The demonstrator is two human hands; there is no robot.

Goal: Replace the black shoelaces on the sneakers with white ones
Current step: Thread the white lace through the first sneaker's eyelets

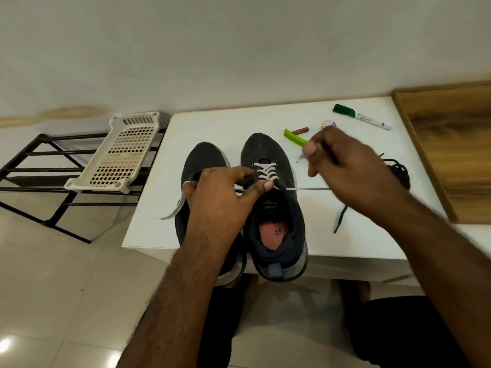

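1. We take the right sneaker [276, 208] as our landmark: it sits on the white table [212, 123], heel at the near edge, toe pointing away.
2. The left sneaker [204, 160] stands just beside it, to its left, partly hidden under our left hand [225, 189].
3. The white lace [265, 172] is crossed through the landmark shoe's front eyelets; upper eyelets aren't threaded yet.
4. Left hand lies over the gap btwn the two shoes, fingers curled, thumb pressing the lace at the landmark shoe's left eyelet row. One loose lace end hangs out left of the left shoe.
5. The right hand [342, 160] is up and right of the landmark shoe, blurred; thumb and fingers are pinched together w/ the other lace strand running taut toward it. We can't see the exact grip point.
6. The black lace [396, 168] lies in a heap on the table, well right of the landmark shoe, one end trailing toward the near edge.
7. Beyond the shoe's toe, to the right: a green clip [293, 138], a small reddish tube [300, 130], and farther right a green-capped marker [361, 116].
8. A wooden board [451, 144] lies at the far right; a white plastic tray [119, 152] rests on a black rack [39, 168] well left of the table.
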